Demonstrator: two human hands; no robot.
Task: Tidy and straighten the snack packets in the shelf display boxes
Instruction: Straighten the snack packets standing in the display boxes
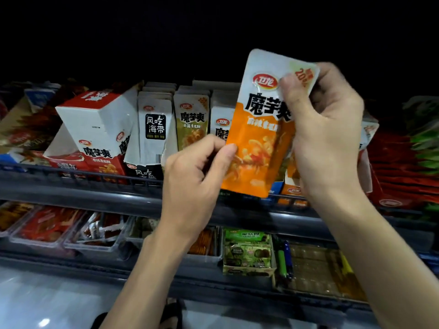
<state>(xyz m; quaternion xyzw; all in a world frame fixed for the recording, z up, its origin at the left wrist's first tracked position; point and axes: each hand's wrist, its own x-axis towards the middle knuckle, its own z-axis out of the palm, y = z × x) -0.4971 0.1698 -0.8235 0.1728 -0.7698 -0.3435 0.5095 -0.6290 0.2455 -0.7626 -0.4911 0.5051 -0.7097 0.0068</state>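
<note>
Orange packet (256, 138) sits nearest me, held up in front of the top shelf. My left hand (194, 172) pinches its lower left edge between thumb and finger. My right hand (330, 138) is curled round its upper right corner, with what looks like more packets tucked behind its palm. I judge a slip the main risk: the film looks slick, and if the left pinch lets go the packet could swing and the hidden ones spill toward the lower trays (35, 242). Past my hands, the dark shelf rail (71, 179) fronts the display boxes; my right wrist hides most of the orange box (293, 189), likely its home. Farther back, olive packets (192, 122) and black-label packets (154, 124) stand upright, while a red-and-white carton (95, 119) leans tilted.
</note>
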